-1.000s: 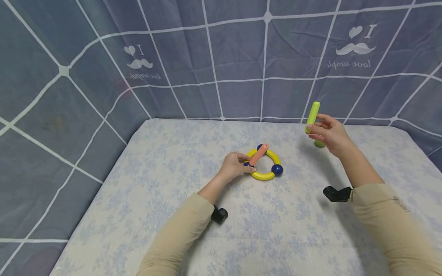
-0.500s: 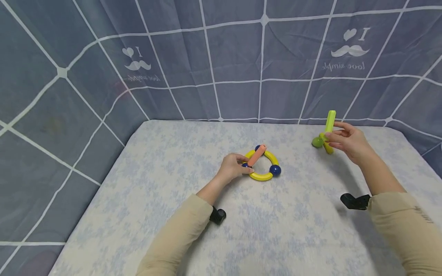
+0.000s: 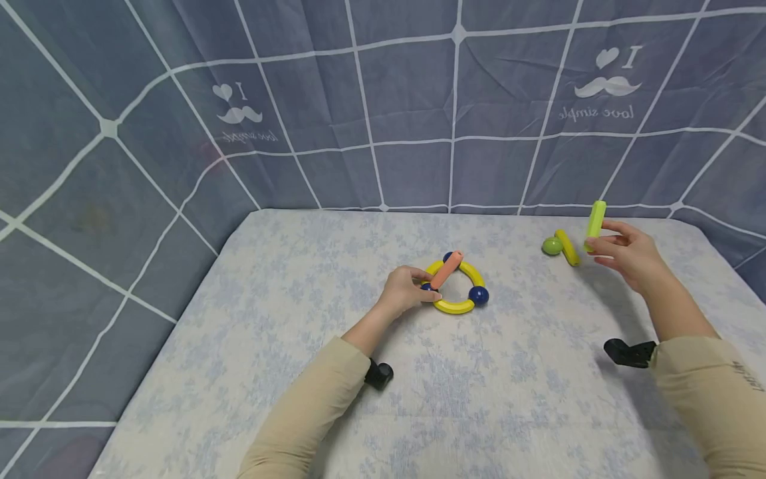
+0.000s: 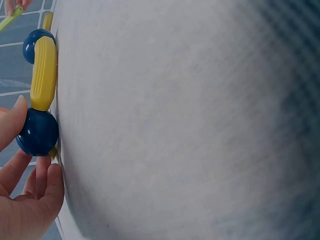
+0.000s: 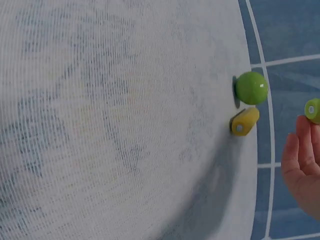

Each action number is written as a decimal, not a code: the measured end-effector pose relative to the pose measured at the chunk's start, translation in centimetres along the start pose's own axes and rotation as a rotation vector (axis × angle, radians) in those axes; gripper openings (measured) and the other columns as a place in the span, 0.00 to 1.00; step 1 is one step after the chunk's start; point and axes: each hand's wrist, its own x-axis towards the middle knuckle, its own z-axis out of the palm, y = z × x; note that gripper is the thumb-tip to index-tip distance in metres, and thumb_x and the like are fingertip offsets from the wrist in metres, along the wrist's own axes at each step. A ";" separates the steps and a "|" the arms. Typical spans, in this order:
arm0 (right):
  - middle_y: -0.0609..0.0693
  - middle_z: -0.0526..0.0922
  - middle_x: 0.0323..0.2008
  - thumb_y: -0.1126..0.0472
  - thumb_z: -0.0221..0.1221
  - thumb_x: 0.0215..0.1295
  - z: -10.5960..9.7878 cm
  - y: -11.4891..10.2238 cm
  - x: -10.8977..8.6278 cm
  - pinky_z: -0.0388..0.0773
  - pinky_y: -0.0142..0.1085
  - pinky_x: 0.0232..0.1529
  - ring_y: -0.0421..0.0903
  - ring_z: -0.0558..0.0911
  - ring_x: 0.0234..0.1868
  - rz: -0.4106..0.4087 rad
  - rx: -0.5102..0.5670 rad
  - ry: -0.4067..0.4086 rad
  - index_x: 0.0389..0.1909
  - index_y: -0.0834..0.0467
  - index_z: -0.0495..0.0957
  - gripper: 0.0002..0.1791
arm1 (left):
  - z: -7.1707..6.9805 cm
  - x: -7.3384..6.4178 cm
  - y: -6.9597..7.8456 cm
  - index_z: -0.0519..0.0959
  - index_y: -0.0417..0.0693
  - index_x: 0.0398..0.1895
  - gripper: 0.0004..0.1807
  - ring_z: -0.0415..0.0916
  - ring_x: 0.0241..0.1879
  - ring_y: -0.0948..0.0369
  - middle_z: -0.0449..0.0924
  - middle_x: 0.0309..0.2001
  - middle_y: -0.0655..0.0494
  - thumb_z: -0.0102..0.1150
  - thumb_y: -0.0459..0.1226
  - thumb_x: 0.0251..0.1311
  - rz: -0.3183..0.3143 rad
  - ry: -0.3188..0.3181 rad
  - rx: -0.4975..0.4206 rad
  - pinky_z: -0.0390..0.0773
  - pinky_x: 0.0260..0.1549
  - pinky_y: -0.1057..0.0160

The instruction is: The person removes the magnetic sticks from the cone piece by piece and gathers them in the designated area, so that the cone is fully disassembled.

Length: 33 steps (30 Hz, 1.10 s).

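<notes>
My left hand (image 3: 402, 291) grips a blue ball (image 4: 39, 132) at the near-left corner of a ring. Curved yellow magnetic rods (image 3: 455, 307) and blue balls make up this ring, which lies on the table. From the gripped ball an orange magnetic rod (image 3: 447, 269) juts up at a slant. Off to the right, my right hand (image 3: 631, 256) pinches a lime-green magnetic rod (image 3: 596, 223) near its lower end, held above the tabletop. Left of that hand, a green ball (image 5: 251, 88) and a straight-looking yellow rod (image 3: 567, 248) lie close together on the table.
A pale cloth with blue flowers covers the table (image 3: 479, 399). Behind it and on the left hangs a blue-grey curtain (image 3: 413, 100) with white lines. Black wrist cameras (image 3: 630, 353) stick out from both sleeves.
My right hand has moved right and lower with the lime-green rod. The yellow rod now lies uncovered beside the green ball. My left hand keeps its grip on the ring.
</notes>
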 end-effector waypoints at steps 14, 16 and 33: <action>0.32 0.74 0.24 0.63 0.58 0.63 -1.5 2.2 0.8 0.76 0.24 0.28 0.29 0.78 0.25 0.002 -0.234 0.080 0.60 0.54 0.64 0.25 | -0.1 0.0 0.2 0.82 0.42 0.46 0.21 0.72 0.52 0.52 0.75 0.54 0.49 0.72 0.36 0.46 0.012 -0.003 0.005 0.75 0.46 0.58; 0.31 0.72 0.24 0.60 0.57 0.64 -1.4 2.7 1.1 0.76 0.24 0.27 0.29 0.77 0.24 0.013 -0.360 0.103 0.66 0.62 0.59 0.31 | -0.1 0.0 0.1 0.82 0.43 0.46 0.21 0.73 0.52 0.53 0.75 0.54 0.50 0.73 0.36 0.46 0.005 -0.001 0.004 0.75 0.45 0.59; 0.44 0.70 0.29 0.59 0.54 0.65 -0.7 4.4 2.7 0.75 0.26 0.24 0.31 0.73 0.22 0.087 -0.545 0.216 0.65 0.72 0.58 0.32 | -0.1 -0.2 0.1 0.82 0.43 0.45 0.21 0.73 0.51 0.53 0.75 0.53 0.50 0.73 0.36 0.45 -0.010 0.003 -0.013 0.75 0.45 0.59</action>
